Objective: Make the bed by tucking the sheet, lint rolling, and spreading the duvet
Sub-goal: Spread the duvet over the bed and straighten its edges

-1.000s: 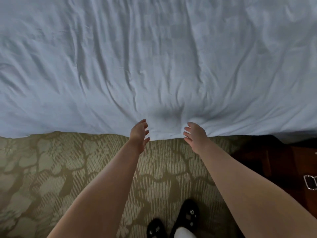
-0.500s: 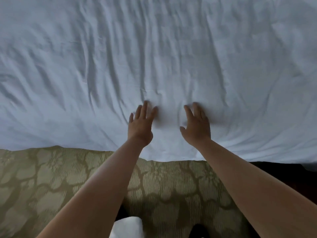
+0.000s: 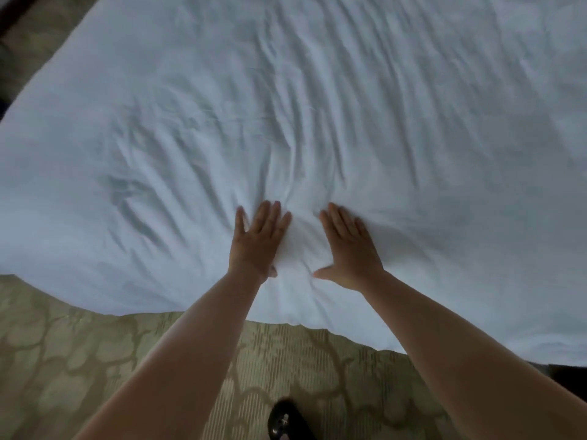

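A white, wrinkled duvet (image 3: 317,106) covers the bed and fills most of the head view, its near edge hanging over the bedside. My left hand (image 3: 257,241) lies flat on it, palm down, fingers spread and pointing away from me. My right hand (image 3: 349,249) lies flat beside it, a short gap of bunched fabric between the two, thumb out to the left. Neither hand holds anything. Folds in the cloth fan out from in front of my fingertips. No lint roller is in sight.
Patterned beige-green carpet (image 3: 79,360) runs along the near side of the bed. My black shoe (image 3: 286,422) shows at the bottom. Dark furniture (image 3: 568,376) sits at the lower right, and a dark strip of floor or frame (image 3: 12,14) at the upper left.
My hands left the duvet's near edge and slid onto the bed, now pressing flat further in. The view shifted forward over the bed, and the fabric wrinkles have moved ahead of my fingers.
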Available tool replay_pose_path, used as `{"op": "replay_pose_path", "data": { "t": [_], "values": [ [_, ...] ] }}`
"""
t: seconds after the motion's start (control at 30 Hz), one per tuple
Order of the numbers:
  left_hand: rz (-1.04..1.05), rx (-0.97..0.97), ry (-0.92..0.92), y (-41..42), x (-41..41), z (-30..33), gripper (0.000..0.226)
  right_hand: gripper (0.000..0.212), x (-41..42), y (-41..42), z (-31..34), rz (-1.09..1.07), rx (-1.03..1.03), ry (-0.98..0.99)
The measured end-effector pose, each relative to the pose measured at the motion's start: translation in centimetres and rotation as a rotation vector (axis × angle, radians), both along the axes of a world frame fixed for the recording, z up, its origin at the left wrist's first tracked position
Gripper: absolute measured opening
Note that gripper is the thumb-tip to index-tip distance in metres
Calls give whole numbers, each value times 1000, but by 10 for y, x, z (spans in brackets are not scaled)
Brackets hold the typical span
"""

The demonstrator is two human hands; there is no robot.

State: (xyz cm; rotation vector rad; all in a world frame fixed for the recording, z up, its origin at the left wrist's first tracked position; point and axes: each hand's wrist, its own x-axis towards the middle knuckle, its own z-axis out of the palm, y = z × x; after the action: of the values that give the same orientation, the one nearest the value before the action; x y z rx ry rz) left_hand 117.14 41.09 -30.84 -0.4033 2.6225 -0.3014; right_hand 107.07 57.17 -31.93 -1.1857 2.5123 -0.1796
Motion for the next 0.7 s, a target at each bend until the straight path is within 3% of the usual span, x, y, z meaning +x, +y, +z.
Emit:
{"op": "replay_pose_path", "data": {
  "t": [0.17,0.27,0.37,0.53,0.63,0.7],
  "values": [
    [98,-10,-33,-80,25,-4,134,137,26,-86,-8,45,53,-6],
    [162,-14,-30,-125,45,-7,144,137,32,-124,-11,107,44,10],
    [172,12,-37,-161,63,-8,146,122,41,-163,-12,108,11,-18],
    [95,71,-75,-224,79,-3,145,66,53,-240,-13,82,-56,-29],
    [138,118,-74,-277,89,1,142,77,64,-285,-19,102,-92,23],
    [127,110,-74,-311,87,2,142,72,67,-313,-25,69,-175,78]
  ]
}}
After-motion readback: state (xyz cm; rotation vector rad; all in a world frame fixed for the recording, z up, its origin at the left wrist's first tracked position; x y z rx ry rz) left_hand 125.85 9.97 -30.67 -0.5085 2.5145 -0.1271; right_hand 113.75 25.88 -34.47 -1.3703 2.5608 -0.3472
